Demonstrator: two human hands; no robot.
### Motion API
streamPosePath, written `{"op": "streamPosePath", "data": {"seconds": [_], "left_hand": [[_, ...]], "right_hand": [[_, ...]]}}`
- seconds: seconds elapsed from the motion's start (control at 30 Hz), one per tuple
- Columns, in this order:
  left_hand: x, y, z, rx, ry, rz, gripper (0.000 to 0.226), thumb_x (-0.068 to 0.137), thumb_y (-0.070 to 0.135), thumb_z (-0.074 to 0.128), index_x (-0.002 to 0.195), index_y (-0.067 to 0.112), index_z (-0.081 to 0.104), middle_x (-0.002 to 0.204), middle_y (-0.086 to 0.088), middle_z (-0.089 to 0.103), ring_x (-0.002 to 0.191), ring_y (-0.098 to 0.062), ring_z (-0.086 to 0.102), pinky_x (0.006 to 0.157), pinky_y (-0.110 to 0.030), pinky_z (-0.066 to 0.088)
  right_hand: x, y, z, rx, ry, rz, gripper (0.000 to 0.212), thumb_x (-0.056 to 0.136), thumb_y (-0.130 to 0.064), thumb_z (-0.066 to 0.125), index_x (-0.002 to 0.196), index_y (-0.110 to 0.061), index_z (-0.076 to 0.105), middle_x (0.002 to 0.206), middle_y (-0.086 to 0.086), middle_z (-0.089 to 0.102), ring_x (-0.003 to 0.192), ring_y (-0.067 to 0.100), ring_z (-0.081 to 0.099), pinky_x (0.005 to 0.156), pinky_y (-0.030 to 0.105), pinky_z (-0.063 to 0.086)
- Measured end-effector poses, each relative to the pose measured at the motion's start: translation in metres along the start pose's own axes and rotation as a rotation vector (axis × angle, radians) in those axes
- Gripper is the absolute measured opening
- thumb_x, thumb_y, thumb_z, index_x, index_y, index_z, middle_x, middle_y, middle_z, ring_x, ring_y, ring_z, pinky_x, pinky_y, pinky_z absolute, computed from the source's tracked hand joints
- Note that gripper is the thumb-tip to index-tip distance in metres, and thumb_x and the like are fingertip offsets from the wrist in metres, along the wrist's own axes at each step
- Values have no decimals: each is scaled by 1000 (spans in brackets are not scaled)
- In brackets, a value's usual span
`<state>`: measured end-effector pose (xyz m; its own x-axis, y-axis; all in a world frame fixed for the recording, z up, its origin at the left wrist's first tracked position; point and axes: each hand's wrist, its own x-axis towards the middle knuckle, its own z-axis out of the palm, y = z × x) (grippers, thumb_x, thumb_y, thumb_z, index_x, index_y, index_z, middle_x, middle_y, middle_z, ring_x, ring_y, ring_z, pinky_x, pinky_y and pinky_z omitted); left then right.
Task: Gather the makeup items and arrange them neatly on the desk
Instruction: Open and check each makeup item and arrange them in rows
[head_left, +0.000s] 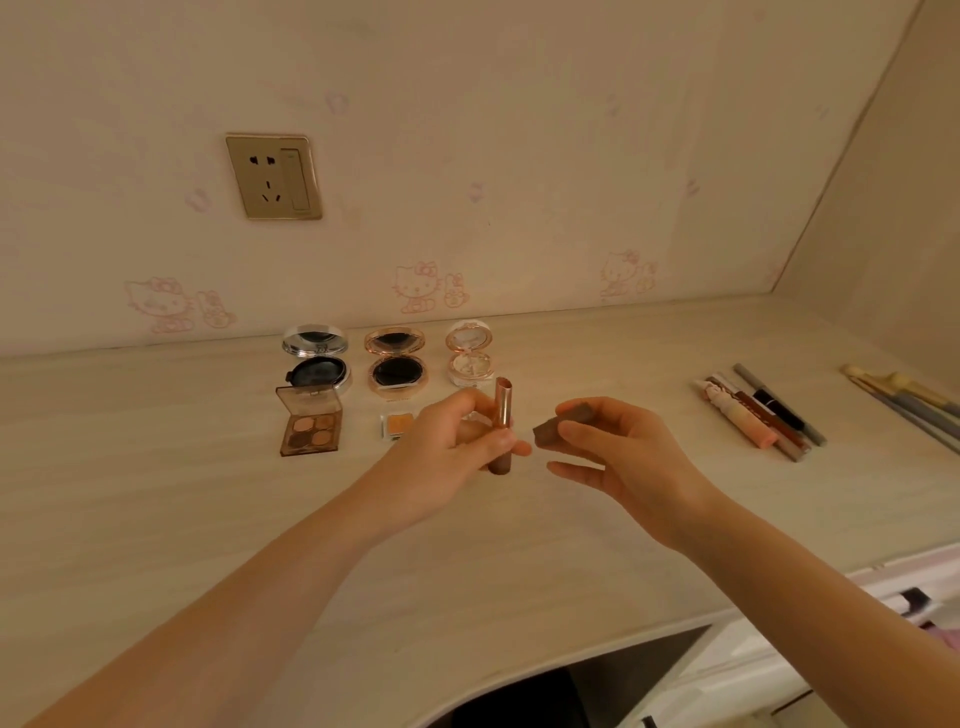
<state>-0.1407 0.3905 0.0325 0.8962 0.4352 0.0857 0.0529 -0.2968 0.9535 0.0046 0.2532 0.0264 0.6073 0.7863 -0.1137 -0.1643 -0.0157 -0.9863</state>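
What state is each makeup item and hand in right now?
silver compact, open, lid up.
gold compact, open, lid up.
white compact, open, lid up.
eyeshadow palette, open.
lipstick tube, uncapped, gripped by left hand.
cap, off, pinched by right hand.
pens, lying side by side.

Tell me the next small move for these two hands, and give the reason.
Probably slide the brown cap, pinched in the right hand, onto the rose-gold lipstick tube that the left hand holds upright. The two pieces are apart, close together above the desk, and the tube's top is uncovered; closing it seems due before setting it near the compacts.
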Motion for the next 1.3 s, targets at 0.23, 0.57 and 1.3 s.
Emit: {"op": "streamPosePath", "data": {"seconds": [0.23,0.57,1.3], "left_hand": [[66,22,12,337,100,101,10,90,26,63,99,26,68,100,14,64,89,1,58,75,-18,43],[181,18,13,734,119,61,7,75,20,74,81,18,72,79,2,68,78,-17,64,70,-35,54],[233,-12,-17,890,-67,-64,16,69,19,77,66,12,63,64,-3,60,58,-16,52,57,-31,40]], "right_hand": [[29,-13,-32,-236,114,-54,20,94,-8,53,112,-16,58,101,14,64,93,23,66,75,34,57],[111,-22,-44,-638,218,-234,27,86,-10,63,105,-26,53,83,-11,67,71,-7,61,63,13,45],[183,8,-34,-770,189,-228,23,80,-12,69,99,-23,61,90,-11,60,95,8,56,76,17,37]]}}
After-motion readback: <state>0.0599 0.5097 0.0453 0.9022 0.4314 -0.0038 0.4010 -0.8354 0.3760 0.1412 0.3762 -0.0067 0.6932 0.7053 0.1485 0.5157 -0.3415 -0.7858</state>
